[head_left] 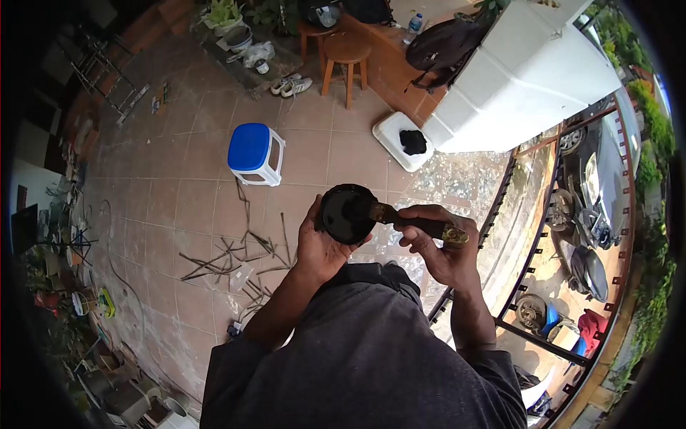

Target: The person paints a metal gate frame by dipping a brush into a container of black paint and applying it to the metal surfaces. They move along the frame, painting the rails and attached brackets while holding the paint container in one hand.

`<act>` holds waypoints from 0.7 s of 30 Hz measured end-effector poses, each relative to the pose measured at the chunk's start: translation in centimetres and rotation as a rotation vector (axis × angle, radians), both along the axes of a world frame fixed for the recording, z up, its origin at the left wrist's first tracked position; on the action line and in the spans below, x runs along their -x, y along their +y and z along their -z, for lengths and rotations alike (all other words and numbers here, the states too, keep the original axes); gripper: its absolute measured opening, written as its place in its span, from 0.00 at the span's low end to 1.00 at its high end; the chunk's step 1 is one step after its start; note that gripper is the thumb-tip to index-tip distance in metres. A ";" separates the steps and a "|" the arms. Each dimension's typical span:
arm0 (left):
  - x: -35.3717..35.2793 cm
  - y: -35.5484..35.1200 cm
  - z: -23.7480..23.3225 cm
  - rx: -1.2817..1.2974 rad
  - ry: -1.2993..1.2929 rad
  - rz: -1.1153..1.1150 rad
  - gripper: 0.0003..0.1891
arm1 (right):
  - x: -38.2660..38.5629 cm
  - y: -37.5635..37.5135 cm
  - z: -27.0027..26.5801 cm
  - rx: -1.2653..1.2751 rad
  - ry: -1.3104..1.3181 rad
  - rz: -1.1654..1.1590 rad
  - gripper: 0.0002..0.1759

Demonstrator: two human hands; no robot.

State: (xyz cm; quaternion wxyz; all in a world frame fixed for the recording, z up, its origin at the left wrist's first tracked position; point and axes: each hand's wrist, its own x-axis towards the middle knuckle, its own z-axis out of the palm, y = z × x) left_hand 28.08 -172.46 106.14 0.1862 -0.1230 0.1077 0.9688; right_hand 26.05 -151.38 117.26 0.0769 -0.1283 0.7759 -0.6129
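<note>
My left hand (321, 245) is wrapped round a small round tin (341, 229) with a dark rim and glossy black paint inside. In my right hand (443, 250) is a paintbrush (414, 221) with a dark, stained handle, gripped between thumb and fingers. The brush points left, and its head end lies over the tin's opening. Its bristles are hard to tell from the black paint. Both hands are raised in front of my body, above the tiled floor.
A white stool with a blue seat (249, 146) stands ahead, near a white container (391, 139) with a black patch. Thin metal pieces (221, 261) lie on the floor at left. A black metal railing (525, 275) runs along the right. Shoes (293, 86) and a wooden stool (348, 47) are farther off.
</note>
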 end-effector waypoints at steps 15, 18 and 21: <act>10.7 25.2 -0.4 -0.033 0.002 0.607 0.25 | -2.7 22.4 0.3 -0.248 0.318 0.330 0.19; 12.7 32.2 -0.3 -0.072 0.025 0.755 0.25 | -4.4 27.5 0.6 -0.271 0.349 0.433 0.21; 14.6 39.5 -1.2 -0.052 0.000 0.964 0.27 | -5.5 31.2 0.5 -0.284 0.404 0.662 0.21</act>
